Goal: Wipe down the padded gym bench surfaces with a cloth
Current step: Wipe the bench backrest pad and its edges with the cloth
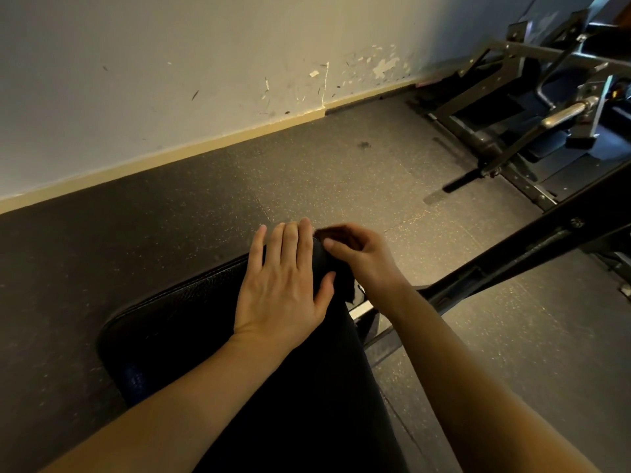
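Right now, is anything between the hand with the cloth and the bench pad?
Nothing visible. The right hand holds the dark cloth at the pad's far corner, while the left hand rests flat on the pad beside it.

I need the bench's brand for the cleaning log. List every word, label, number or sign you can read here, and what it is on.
No text can be read in this view.
Bench pad: a faint blue patch near its left edge may be a label, but it is too dark and blurred to read.
Cloth, wall, floor, rack: no lettering shows.
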Demonstrator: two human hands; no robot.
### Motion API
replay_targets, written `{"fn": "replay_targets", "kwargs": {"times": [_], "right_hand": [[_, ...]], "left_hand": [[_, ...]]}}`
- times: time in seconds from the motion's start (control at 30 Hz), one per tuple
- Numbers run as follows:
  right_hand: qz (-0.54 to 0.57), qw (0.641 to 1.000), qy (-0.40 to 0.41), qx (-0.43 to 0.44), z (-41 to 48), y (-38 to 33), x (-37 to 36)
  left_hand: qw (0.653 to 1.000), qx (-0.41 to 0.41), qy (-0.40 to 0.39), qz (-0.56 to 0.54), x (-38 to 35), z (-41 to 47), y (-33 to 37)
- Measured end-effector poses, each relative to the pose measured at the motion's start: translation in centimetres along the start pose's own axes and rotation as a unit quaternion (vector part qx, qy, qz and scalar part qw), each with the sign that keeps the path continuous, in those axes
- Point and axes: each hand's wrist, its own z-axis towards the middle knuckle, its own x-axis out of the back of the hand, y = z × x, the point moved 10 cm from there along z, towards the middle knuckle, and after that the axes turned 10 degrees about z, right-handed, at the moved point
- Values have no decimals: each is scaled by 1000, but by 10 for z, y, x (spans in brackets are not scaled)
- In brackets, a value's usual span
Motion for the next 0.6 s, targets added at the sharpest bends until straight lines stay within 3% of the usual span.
{"fn": "replay_targets", "kwargs": {"times": [0.2,0.37,0.47,0.6], "right_hand": [[-91,995,-17,26,-39,25,22],[-45,995,-78,35,2,-4,7],[-33,987,-132,88,23,-13,-9],[-2,974,-193,115,-3,32,8]], "left_hand": [[1000,12,14,8,1,0,-1],[999,36,27,9,4,-2,-2],[997,51,39,33,7,-6,-1],[991,92,53,83,7,-9,5]]}}
